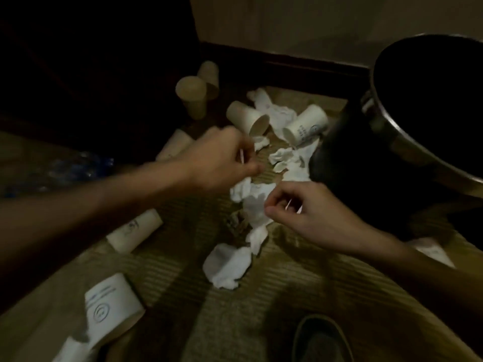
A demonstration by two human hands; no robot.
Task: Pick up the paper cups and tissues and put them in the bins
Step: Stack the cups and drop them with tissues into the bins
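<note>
Crumpled white tissues (pixel 257 202) lie in a heap on the striped carpet, with one more wad (pixel 227 267) nearer me. My left hand (pixel 222 160) is curled over the heap's far end, blurred, and grips a tissue whose white shows between the fingers. My right hand (pixel 298 207) is curled at the heap's right side and pinches a tissue. Several paper cups lie tipped around: a tan cup (pixel 248 118), a white printed cup (pixel 305 126), and others (pixel 136 231) (pixel 112 307) to the left. The black bin (pixel 392 131) with a metal rim stands at the right.
Two tan cups (pixel 193 96) stand upside down by dark furniture at the back left. A crushed plastic bottle (pixel 78 165) lies at the left. A shoe (pixel 321 340) is at the bottom edge. A dark skirting board runs behind the litter.
</note>
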